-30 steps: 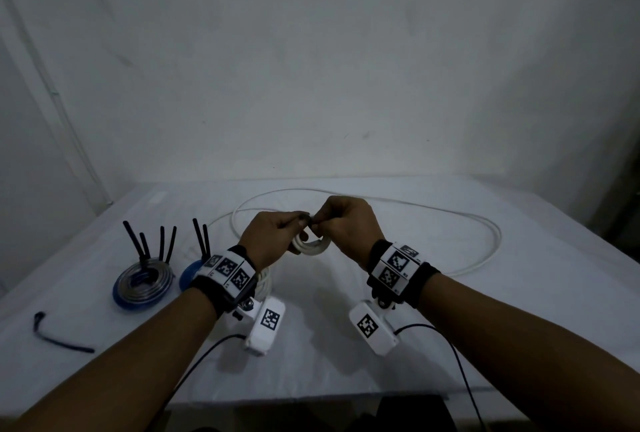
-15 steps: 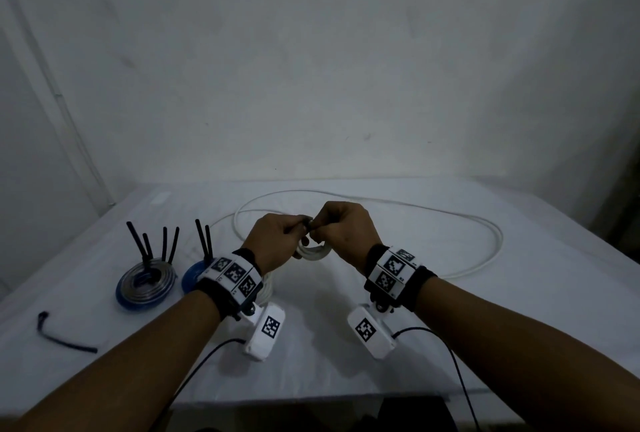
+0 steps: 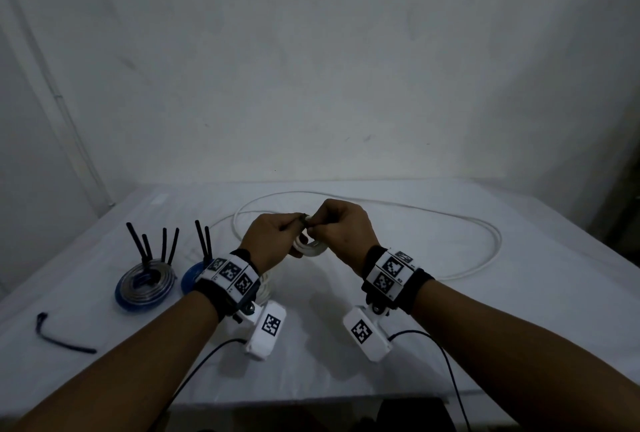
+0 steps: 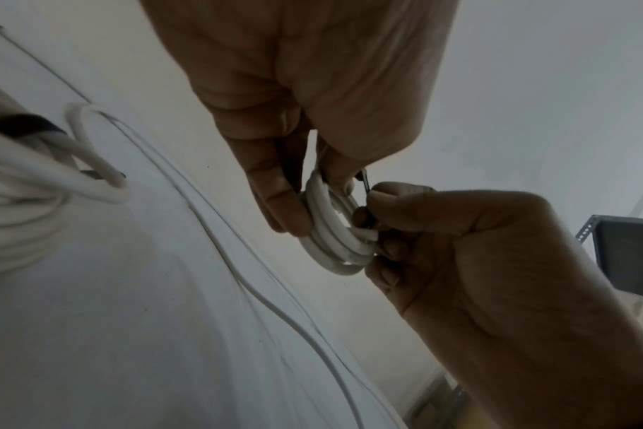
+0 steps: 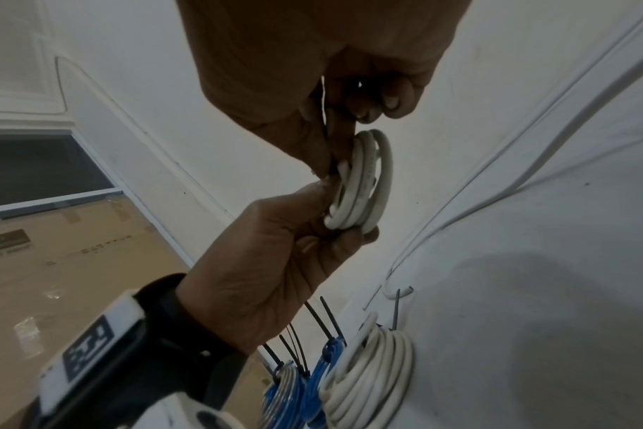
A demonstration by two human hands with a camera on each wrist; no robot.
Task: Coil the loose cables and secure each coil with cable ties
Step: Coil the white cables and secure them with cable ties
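Both hands hold the small white coil (image 3: 309, 249) up over the table (image 3: 450, 327). The left hand (image 3: 273, 241) pinches the loops together so the right hand (image 3: 346, 237) can pull the tie (image 4: 365, 183) tight.

White cable coil (image 3: 309, 249), black tie (image 3: 304, 218), blue-and-silver coils (image 3: 145, 284), white counter (image 3: 450, 327), black-and-white checkered wristbands (image 3: 230, 272).

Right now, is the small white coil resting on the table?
No: in the head view both the left hand and the right hand hold the small white coil up above the table.
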